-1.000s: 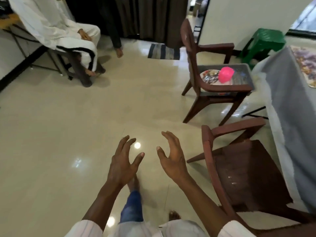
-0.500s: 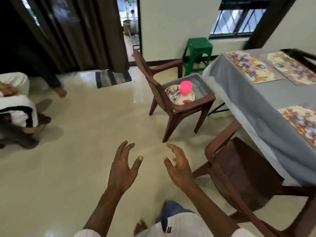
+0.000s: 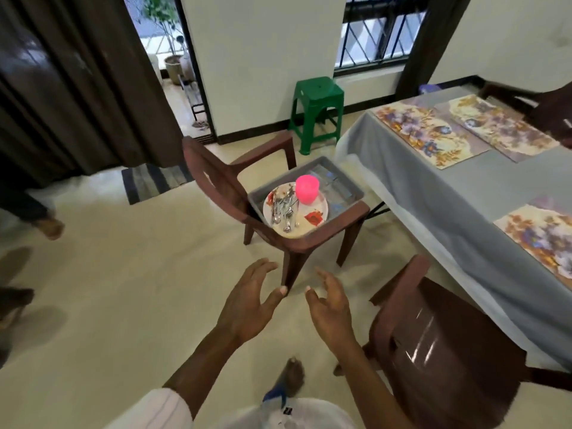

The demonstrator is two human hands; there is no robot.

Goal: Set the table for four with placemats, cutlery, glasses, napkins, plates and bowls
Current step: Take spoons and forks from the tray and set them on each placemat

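Observation:
A grey tray (image 3: 339, 171) rests on the seat of a brown chair (image 3: 216, 187) ahead of me. In it lies a white plate (image 3: 309, 226) carrying a heap of cutlery (image 3: 283, 207) and an upturned pink bowl (image 3: 306, 188); glasses (image 3: 335, 193) lie in the tray behind. Three floral placemats show on the grey-clothed table (image 3: 448, 205) at right: two at the far end (image 3: 424, 131), (image 3: 498, 125), one nearer (image 3: 538, 236). My left hand (image 3: 247, 305) and right hand (image 3: 328, 308) hover empty, fingers spread, short of the chair.
A second brown chair (image 3: 433, 345) stands at my right, against the table's side. A green plastic stool (image 3: 317, 109) stands by the wall behind the tray chair. Another person's foot (image 3: 46, 226) is at the left edge. A striped mat (image 3: 154, 181) lies by the doorway.
My view has swung right and closer to the chair with the tray; the table and placemats have come into sight. Both hands stay empty and spread, now nearer the chair.

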